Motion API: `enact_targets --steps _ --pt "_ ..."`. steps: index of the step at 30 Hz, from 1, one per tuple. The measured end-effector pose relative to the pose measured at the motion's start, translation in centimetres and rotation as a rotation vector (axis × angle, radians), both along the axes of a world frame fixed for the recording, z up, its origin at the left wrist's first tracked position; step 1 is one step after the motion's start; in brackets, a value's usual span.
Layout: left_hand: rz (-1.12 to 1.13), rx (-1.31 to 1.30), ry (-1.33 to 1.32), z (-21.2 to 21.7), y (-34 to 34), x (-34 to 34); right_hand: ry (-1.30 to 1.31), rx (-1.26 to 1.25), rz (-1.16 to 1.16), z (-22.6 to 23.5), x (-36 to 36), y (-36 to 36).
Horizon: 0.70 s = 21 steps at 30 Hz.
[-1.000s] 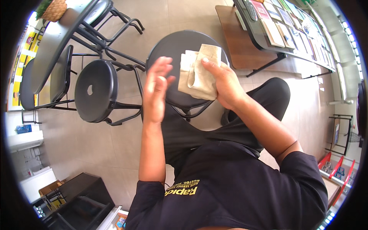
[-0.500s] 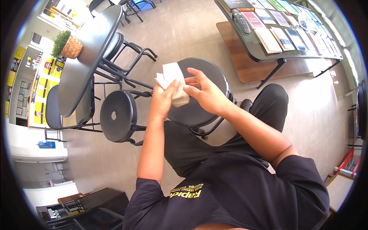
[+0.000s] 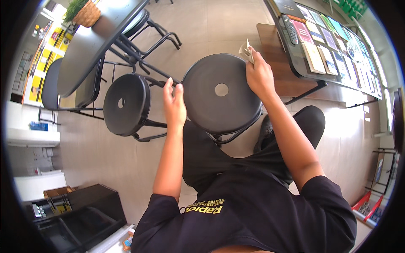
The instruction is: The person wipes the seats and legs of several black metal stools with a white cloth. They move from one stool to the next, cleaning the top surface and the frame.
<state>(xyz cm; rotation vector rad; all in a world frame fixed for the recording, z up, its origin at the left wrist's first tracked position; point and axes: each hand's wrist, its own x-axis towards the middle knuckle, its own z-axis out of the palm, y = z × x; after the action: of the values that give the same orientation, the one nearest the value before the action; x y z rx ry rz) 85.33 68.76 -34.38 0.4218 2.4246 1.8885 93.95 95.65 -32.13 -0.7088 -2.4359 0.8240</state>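
Head view, looking down on a seated person in a black shirt. The right hand (image 3: 259, 76) had moved from the middle of the round black stool seat (image 3: 219, 97) to its far right edge, where it pinched a bunched pale cloth (image 3: 247, 49) between closed fingers; half a second earlier the cloth was held folded above the seat between both hands. The left hand (image 3: 174, 105) had let go of the cloth and now rested, fingers together and nearly straight, against the seat's left edge, apparently steadying it. The seat top, with its central hole, lay fully uncovered. The change suggested that the wiping had reached the rim, the middle of the seat being already passed over. A second black stool (image 3: 124, 103) stood just to the left, apart from both hands. A dark round table (image 3: 90, 46) carried a basket plant (image 3: 84, 12) near its far edge; a low wooden bench (image 3: 280, 63) stood beyond the right hand.
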Motion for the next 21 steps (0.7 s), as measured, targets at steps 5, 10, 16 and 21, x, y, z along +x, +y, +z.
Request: enact_targets --steps 5,10,16,21 --pt "0.118 -0.124 0.018 -3.9 1.0 -0.3 -0.225 0.404 -0.054 -4.4 -5.6 -5.5" --pt "0.147 -0.025 0.015 -3.3 1.0 0.0 -0.192 0.435 -0.029 -4.7 -8.7 -7.5" --pt "0.136 -0.03 0.039 -4.0 1.3 -0.8 -0.008 0.382 0.191 -4.7 -12.1 -12.5" --pt "0.192 0.062 0.06 -5.0 1.0 -1.2 0.088 0.22 0.681 -3.6 -7.8 -13.5"
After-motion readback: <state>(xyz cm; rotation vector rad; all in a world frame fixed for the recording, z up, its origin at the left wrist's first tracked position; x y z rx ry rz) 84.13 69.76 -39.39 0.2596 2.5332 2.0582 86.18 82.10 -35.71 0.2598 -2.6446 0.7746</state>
